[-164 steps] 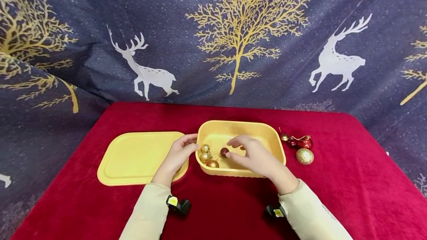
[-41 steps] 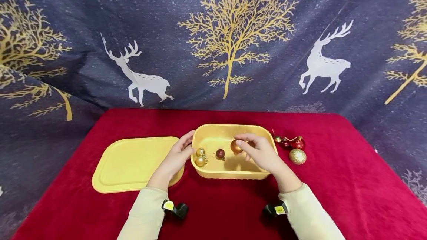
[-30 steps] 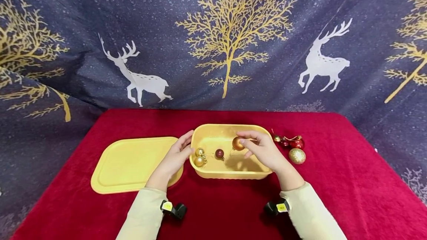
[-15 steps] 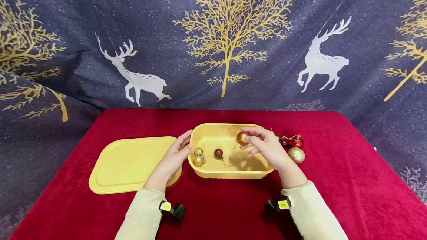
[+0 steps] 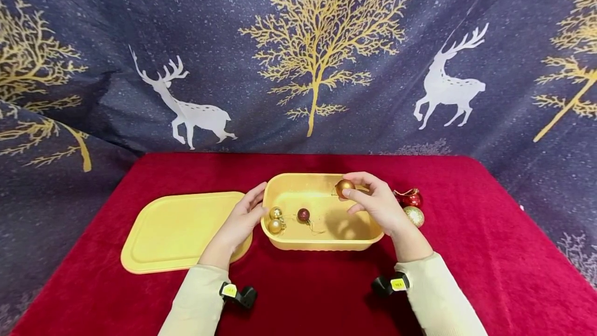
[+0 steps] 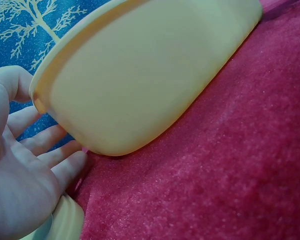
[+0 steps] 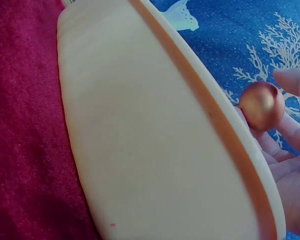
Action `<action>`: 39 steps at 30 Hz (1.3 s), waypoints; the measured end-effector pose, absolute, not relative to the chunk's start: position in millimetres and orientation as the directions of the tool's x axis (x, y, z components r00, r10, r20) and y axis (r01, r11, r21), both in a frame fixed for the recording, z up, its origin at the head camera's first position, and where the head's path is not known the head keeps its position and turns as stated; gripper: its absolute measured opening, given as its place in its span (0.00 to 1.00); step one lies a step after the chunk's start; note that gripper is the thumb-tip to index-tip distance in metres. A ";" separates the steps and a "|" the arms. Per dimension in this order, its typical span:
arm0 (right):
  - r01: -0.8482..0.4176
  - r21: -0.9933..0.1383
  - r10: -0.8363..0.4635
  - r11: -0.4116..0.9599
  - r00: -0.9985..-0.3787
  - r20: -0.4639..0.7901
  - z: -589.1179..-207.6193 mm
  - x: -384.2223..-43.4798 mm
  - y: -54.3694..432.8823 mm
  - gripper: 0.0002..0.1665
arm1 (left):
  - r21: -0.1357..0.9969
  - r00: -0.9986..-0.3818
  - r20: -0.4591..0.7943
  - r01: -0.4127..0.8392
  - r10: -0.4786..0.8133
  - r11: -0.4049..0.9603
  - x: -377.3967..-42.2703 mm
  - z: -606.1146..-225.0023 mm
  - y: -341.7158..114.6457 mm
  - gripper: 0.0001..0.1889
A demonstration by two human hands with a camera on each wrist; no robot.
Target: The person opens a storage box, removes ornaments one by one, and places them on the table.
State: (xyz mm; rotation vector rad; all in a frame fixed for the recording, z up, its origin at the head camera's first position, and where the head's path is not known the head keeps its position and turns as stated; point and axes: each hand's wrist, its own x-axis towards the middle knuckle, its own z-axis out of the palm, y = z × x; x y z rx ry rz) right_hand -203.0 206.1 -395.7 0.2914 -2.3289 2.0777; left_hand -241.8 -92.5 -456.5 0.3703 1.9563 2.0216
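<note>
My right hand [image 5: 382,209] pinches a bronze Christmas bauble [image 5: 345,189] between thumb and fingers, over the right part of a yellow plastic box [image 5: 322,245]. A thin gold loop hangs from the bauble; in the right wrist view the bauble [image 7: 262,106] shows just beyond the box rim. My left hand [image 5: 239,224] rests at the box's left end, fingers loosely extended along the outer wall, thumb by the rim. Inside the box, a small dark red bauble [image 5: 303,215] lies near the middle. Two small gold baubles, one shiny [image 5: 275,212] and one matte [image 5: 275,226], sit in the left end.
The yellow lid [image 5: 179,232] lies flat left of the box, partly under my left forearm in view. Right of the box are a glittery gold ball [image 5: 414,217] and red ornaments [image 5: 412,199], partly hidden by my right hand. A red cloth [image 5: 298,294] covers the table.
The bronze bauble lay at the box's left end earlier; my right hand has taken it and lifted it rightward and up. My left hand stays at the box's left end.
</note>
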 end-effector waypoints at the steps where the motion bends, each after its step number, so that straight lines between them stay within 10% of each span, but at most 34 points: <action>1: -0.140 -0.986 -0.133 0.094 -0.983 0.127 -395.5 -203.0 206.4 0.17 | 0.999 -0.920 -0.022 -0.035 0.392 -0.025 -241.7 -456.4 -92.5 0.34; 39: -0.213 -0.968 -0.042 0.131 -0.977 0.209 -384.0 -202.0 250.4 0.25 | 0.999 -0.921 -0.029 -0.036 0.388 -0.009 -240.6 -455.2 -92.8 0.33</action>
